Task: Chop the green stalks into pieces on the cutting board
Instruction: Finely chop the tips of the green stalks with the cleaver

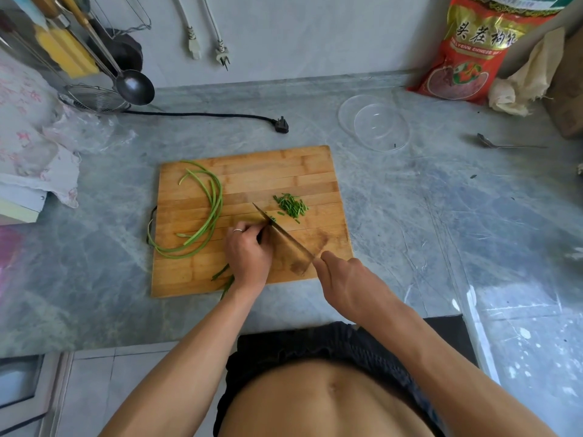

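On the wooden cutting board (252, 171), the left hand (247, 250) curls its fingers down over a bundle of green stalks (224, 277) beside the cleaver (284, 241). The right hand (342, 279) grips the cleaver's handle; chopped pieces (291, 205) lie just beyond the blade, and uncut long stalks (206, 212) curve along the board's left side.

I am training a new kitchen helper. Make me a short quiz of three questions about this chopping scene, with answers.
1. True or false: the chopped pieces lie on the cutting board.
2. Which hand holds the knife?
A. left
B. right
3. Fill in: the whole stalks lie on the board's ___ side.

Key:
1. true
2. B; the right hand grips it while the left hand holds the stalks being cut.
3. left
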Tool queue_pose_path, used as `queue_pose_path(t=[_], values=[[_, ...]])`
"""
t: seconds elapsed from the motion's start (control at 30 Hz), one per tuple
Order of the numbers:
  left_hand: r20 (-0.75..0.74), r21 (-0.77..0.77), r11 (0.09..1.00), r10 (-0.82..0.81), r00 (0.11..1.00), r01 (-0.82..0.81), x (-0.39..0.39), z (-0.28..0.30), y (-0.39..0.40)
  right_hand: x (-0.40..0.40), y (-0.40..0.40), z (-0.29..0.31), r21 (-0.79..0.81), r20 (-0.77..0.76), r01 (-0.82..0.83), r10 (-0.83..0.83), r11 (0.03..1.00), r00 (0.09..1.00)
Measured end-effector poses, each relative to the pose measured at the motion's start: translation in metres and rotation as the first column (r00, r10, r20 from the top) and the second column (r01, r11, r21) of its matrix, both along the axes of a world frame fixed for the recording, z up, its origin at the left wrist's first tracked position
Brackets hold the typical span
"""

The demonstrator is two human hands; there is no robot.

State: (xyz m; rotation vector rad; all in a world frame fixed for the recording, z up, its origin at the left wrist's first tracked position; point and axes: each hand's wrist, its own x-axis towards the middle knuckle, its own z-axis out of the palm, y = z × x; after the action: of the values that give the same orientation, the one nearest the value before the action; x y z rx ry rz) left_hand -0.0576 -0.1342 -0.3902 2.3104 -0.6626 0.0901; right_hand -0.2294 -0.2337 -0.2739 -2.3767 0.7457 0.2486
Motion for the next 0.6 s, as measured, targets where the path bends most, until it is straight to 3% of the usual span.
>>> queue_pose_path(t=[0.37,0.6], values=[[-0.028,0.024,0.999,0.030,0.999,-0.030,0.001,0.001,-0.001,-0.005,0.004,-0.015,-0.061,-0.013,-0.027,0.027,0.998,1.000],[-0.047,0.055,0.998,0.042,0.998,-0.040,0.002,0.003,-0.003,0.013,0.002,-0.025,0.003,0.047,-0.024,0.023,1.000,0.999]])
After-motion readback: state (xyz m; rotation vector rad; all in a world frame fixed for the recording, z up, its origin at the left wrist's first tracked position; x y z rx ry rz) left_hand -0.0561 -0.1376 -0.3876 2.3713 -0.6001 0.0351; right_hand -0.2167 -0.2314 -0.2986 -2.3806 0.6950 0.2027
